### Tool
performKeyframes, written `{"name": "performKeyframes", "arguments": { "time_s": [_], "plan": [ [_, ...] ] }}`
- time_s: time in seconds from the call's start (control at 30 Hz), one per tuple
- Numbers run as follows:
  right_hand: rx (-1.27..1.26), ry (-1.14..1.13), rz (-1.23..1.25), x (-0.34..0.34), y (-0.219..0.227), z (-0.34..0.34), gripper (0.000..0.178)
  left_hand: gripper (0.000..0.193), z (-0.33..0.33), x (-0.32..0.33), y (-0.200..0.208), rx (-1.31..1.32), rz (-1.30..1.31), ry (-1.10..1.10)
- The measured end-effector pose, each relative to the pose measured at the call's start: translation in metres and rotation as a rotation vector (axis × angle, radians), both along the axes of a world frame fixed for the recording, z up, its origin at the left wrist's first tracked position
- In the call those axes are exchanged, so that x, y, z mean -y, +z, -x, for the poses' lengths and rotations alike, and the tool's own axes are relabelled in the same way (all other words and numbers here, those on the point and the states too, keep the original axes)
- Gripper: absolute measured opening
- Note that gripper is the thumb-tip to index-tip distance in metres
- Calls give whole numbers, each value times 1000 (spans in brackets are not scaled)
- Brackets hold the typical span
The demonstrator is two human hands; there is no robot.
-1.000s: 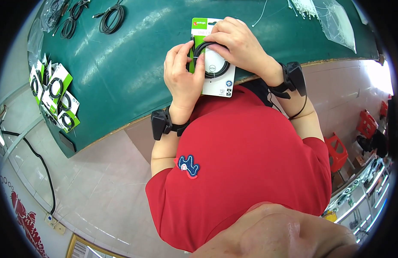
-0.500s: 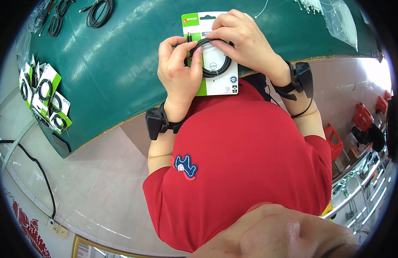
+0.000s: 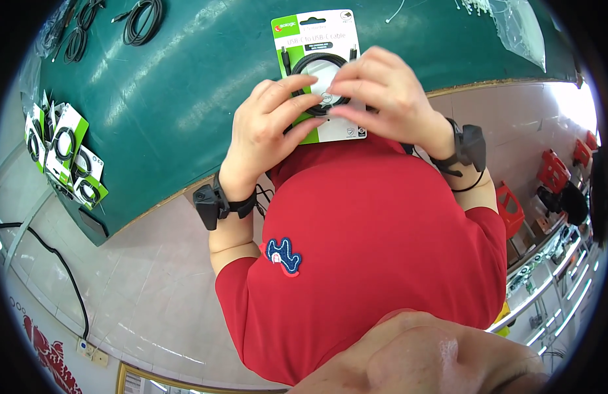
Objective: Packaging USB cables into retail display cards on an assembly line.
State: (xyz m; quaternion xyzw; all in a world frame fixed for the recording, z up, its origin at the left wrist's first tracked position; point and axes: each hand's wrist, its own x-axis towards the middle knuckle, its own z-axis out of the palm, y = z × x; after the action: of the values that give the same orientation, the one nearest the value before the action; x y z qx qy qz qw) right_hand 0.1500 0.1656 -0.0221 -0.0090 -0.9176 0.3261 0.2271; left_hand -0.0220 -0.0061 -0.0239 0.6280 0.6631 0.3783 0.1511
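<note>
A green and white cardboard backing card point(image 3: 340, 132) lies at the table's near edge in front of me. On it rests a coiled black cable point(image 3: 309, 60), with its two plug ends pointing up at either side. My left hand point(image 3: 268, 121) is over the card's left side, fingers apart and tips at the lower left of the coil. Over the right side, my right hand point(image 3: 389, 95) has its fingers spread, slightly blurred, near the coil's right part. Neither hand grips anything that I can see; whether the fingertips touch the card is unclear.
A pile of similar carded cables point(image 3: 67, 148) sits at the left of the green table point(image 3: 186, 98). Loose coiled black cables point(image 3: 143, 21) lie at the far left. A clear plastic bag point(image 3: 519, 39) with white ties is at the far right. Red chairs point(image 3: 510, 210) stand beyond.
Both hands have let go of the cable and moved down the card, their fingers now spread. The coil lies on the card with both plugs visible. The card has shifted slightly up and left.
</note>
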Motion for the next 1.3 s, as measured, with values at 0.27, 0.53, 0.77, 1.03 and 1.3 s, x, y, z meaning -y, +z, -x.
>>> {"name": "performKeyframes", "arguments": {
  "time_s": [0.27,0.53,0.77,1.03,1.3],
  "plan": [
    [121,70,-94,13,-5,-6,27,26,13,-7,-3,-86,20,-165],
    [104,179,-75,-7,-9,-7,21,22,6,-9,-13,-80,-28,-127],
    [116,140,-68,-6,-12,-5,25,22,1,-10,-15,-73,-50,-60],
    [72,135,-22,-9,-21,-9,24,24,1,-9,-16,-78,-35,-48],
    [74,-165,385,-19,-11,-13,26,24,0,-8,-14,-38,-26,-35]
  ]
}}
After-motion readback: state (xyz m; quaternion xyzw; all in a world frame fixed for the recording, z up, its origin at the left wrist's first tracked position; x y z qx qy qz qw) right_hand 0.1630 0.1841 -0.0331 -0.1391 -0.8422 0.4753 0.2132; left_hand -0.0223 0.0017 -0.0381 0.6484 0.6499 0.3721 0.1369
